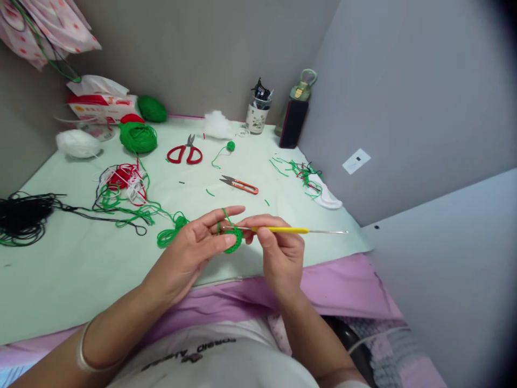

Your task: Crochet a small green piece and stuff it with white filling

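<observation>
Between the thumb and fingers of my left hand (pixel 197 240) is a small round green crochet piece (pixel 233 245). Green yarn runs up from it and loops over my raised left index finger. My right hand (pixel 280 245) grips a crochet hook (pixel 283 230) by its yellow handle, like a pen. The hook's metal tip points left and meets the top edge of the crochet piece; whether it is through a stitch is too small to tell. A loose bundle of green yarn (pixel 172 231) lies just left of my left hand.
Orange thread snips (pixel 240 185) and red-handled scissors (pixel 186 153) lie ahead. Tangled yarn (pixel 125 186), a black yarn bundle (pixel 26 215) and a green yarn ball (pixel 138 137) sit left. Yarn scraps (pixel 301 170), a pen cup (pixel 257 116) and a phone (pixel 293 124) against a bottle stand right.
</observation>
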Motion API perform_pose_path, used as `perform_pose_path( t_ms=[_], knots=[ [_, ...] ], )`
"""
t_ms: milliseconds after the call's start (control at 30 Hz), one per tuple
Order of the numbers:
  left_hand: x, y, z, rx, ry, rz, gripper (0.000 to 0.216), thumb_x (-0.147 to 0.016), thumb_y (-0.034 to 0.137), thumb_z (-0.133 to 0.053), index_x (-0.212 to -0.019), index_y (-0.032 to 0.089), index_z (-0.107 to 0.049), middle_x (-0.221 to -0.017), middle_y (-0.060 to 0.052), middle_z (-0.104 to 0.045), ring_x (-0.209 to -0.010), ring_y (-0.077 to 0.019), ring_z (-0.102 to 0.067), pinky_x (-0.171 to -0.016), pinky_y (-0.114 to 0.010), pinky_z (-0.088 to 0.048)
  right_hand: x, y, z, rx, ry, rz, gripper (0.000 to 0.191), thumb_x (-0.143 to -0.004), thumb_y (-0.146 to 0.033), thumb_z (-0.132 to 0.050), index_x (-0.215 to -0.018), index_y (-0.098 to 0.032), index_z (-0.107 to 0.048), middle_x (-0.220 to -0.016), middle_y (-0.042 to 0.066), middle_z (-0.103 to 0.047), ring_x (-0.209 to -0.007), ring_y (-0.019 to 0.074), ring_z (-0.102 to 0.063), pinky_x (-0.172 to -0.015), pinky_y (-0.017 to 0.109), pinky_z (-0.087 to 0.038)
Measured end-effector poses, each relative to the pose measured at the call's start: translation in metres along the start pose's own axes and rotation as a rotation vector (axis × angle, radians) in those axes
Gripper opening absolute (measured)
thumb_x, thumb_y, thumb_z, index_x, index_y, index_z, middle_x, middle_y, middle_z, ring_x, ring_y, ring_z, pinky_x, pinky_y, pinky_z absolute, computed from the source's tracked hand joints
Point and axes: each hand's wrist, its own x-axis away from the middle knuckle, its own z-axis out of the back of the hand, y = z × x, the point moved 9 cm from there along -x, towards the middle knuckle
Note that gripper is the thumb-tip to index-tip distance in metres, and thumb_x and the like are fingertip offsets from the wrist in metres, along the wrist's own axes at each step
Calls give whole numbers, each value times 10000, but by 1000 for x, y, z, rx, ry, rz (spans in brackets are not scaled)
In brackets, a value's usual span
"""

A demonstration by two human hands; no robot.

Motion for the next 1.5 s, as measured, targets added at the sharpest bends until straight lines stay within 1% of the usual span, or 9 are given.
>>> perform_pose_path(
  t_ms=[133,233,400,500,733,1033,1200,1367,1500],
  knots=[
    [-1,0,4,-20,80,-82,454,-798,273,-899,-1237,320,-796,-856,29,-715,-853,-122,-618,-819,-221,-491,9,-22,-6,371,-18,242,230,-1011,-148,-612,-1104,-283,-773,-985,43,-767,-878,177,-723,-751,332,-604],
    [-5,-8,0,67,35,7,436,-805,304,-892,-1232,297,-805,-887,8,-734,-862,-125,-631,-817,-217,-508,18,-36,-15,587,-68,438,291,-984,-112,-632,-1160,-298,-769,-1067,69,-770,-973,204,-727,-787,351,-614],
    [-5,-9,5,121,33,106,340,-790,292,-882,-1121,220,-850,-928,-24,-731,-830,-116,-606,-779,-197,-506,4,-12,11,143,100,110,190,-1040,-242,-581,-1034,-248,-771,-906,43,-744,-723,154,-672,-630,307,-569],
    [-3,-1,7,16,33,22,351,-814,282,-866,-1164,262,-834,-943,-15,-744,-843,-132,-603,-793,-222,-494,-2,2,5,-8,37,-30,184,-1020,-330,-635,-966,-239,-786,-909,42,-758,-736,158,-673,-657,314,-572],
    [0,-2,5,-158,-31,-55,339,-920,344,-764,-1256,307,-783,-1076,-38,-763,-1072,-232,-631,-962,-340,-453,0,17,3,-163,22,-131,148,-1014,-289,-653,-992,-252,-795,-942,25,-775,-763,135,-683,-703,287,-560],
    [2,2,12,-207,-6,-98,317,-917,305,-775,-1233,337,-790,-988,-9,-604,-968,-178,-553,-846,-265,-456,-3,17,1,-245,-42,-169,187,-1044,-328,-602,-958,-219,-728,-891,31,-770,-753,139,-699,-707,287,-579],
    [3,6,15,-265,43,-133,328,-901,296,-792,-1227,333,-791,-942,-1,-613,-923,-169,-564,-843,-262,-471,0,-6,3,71,-52,-20,201,-1067,-292,-536,-1005,-225,-714,-939,50,-773,-772,167,-723,-724,340,-613],
    [3,10,13,-225,117,-195,463,-844,235,-840,-1283,359,-762,-918,21,-612,-905,-146,-576,-859,-241,-499,16,-37,-14,495,-143,405,259,-1024,-127,-545,-1197,-245,-696,-1017,79,-776,-944,212,-745,-793,371,-630],
    [-1,-1,8,-8,81,-57,547,-804,242,-876,-1330,301,-739,-869,18,-632,-754,-111,-552,-733,-210,-507,26,-35,-21,708,-146,550,369,-974,-111,-632,-1275,-313,-702,-1125,79,-772,-1033,236,-745,-821,384,-644]
  ],
)
